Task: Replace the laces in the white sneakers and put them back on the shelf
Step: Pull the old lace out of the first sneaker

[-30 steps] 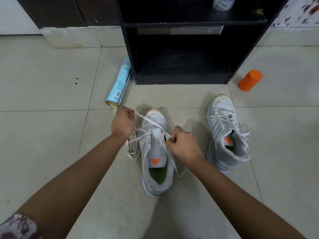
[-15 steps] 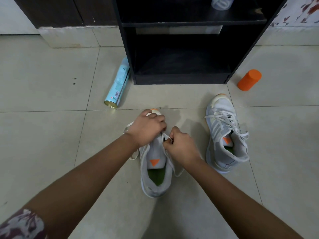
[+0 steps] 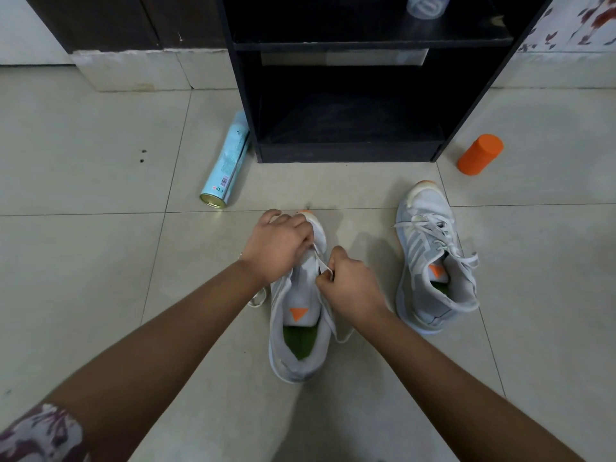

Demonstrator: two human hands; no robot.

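Two white sneakers stand on the tiled floor before a black shelf (image 3: 346, 151). The near sneaker (image 3: 300, 328) has an orange triangle on its tongue and a green insole. My left hand (image 3: 278, 245) lies over its toe end, fingers curled on the white lace (image 3: 318, 258) there. My right hand (image 3: 353, 288) pinches the same lace beside the tongue, at the eyelets. A lace loop hangs out on the shoe's left side and another strand trails on its right. The second sneaker (image 3: 430, 261) stands to the right, laced loosely, with nobody touching it.
A light blue spray can (image 3: 226, 165) lies on the floor against the shelf's left side. An orange cylinder (image 3: 480, 155) lies to the shelf's right. A clear container with a blue lid (image 3: 426, 5) sits on the upper shelf board. The lower shelf bay is dark.
My left hand came in from the left, where it held the lace stretched out, and now sits over the shoe's toe end. My right hand has stayed at the eyelets.
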